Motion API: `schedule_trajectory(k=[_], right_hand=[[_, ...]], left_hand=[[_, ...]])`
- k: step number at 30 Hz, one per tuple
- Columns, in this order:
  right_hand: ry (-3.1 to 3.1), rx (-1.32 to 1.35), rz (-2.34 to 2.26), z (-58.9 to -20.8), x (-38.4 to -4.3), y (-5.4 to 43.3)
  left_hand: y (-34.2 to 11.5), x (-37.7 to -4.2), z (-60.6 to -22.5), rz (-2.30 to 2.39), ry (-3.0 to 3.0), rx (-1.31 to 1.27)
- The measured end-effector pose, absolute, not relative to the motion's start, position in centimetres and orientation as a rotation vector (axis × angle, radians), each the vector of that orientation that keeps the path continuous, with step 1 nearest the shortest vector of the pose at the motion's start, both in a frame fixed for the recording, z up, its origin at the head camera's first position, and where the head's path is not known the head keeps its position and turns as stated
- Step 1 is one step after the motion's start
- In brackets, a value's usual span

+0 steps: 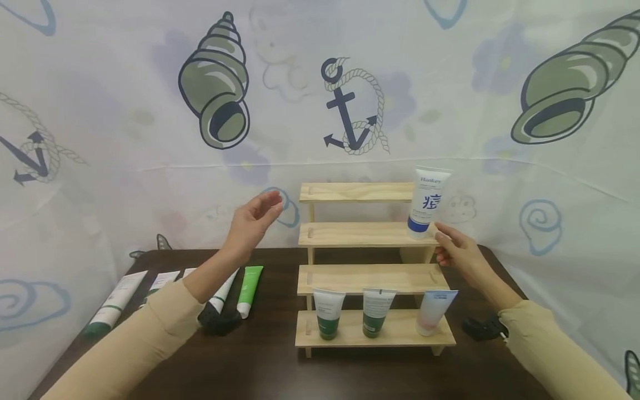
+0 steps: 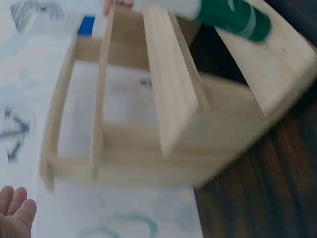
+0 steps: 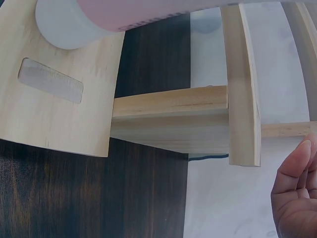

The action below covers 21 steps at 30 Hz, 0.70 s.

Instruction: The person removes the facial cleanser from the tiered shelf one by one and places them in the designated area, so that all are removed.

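A white tube with a blue cap (image 1: 428,203) leans slightly, cap down, at the right end of the third tier of the wooden display rack (image 1: 360,235). My right hand (image 1: 462,253) is right beside that tier's end, thumb and fingers loosely bent near the tube's cap. In the right wrist view this hand (image 3: 297,193) has thumb and fingertips close together, with no tube visible between them. My left hand (image 1: 252,222) hovers left of the rack with relaxed fingers, holding nothing; part of the hand (image 2: 17,213) appears in the left wrist view.
On the bottom tier stand two green-capped tubes (image 1: 328,314) (image 1: 376,312) and a pinkish-white tube (image 1: 435,312). Several white tubes (image 1: 120,297) and a green tube (image 1: 249,290) lie on the dark table (image 1: 240,366) at left. A patterned curtain (image 1: 300,111) hangs behind.
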State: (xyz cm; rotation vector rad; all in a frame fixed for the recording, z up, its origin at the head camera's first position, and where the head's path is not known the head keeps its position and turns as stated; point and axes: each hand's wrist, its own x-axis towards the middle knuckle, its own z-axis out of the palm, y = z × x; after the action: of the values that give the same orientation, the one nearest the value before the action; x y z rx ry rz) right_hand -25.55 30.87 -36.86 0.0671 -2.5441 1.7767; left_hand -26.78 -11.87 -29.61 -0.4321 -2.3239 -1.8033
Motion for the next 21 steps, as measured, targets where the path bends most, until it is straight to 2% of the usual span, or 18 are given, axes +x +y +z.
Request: schedule_trajectory(k=[10, 21], right_hand=[[-2.54, 0.076, 1.777, -36.9, -25.5, 30.7], [-2.527, 0.04, 1.797, -37.1, -25.7, 30.8]], left_hand=[[-4.1, -26.2, -27.3, -1.959, -2.272, -0.65], [2.9, -26.4, -26.6, -2.016, -2.316, -0.722]])
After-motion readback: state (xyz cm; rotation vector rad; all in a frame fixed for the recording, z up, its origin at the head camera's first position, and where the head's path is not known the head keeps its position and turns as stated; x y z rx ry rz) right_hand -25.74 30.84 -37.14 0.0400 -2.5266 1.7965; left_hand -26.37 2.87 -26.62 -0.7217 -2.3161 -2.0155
